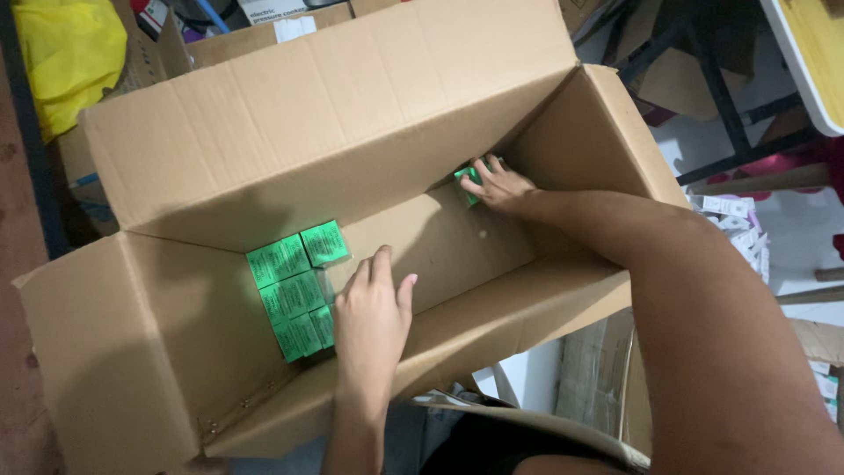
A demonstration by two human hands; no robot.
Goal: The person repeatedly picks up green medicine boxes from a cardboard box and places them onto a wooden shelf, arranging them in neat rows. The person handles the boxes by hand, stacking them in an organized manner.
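Left hand (pixel 371 312): flat, fingers loosely spread, touching the green packs (pixel 294 290) stacked at the carton's (pixel 290 123) left end.
Right hand (pixel 497 185): closed round one green pack (pixel 466 180) in the far corner.
Carton: plain corrugated cardboard, flaps open.

Look past the work and you see a yellow plastic bag (pixel 69 54) at the far left, beside another cardboard carton (pixel 255 35) at the far edge. On the right, small white packets (pixel 743 230) lie scattered on the pale floor (pixel 796 233). Above them stand dark metal legs (pixel 721 97) and the wooden-topped corner of a worktop (pixel 813 48).
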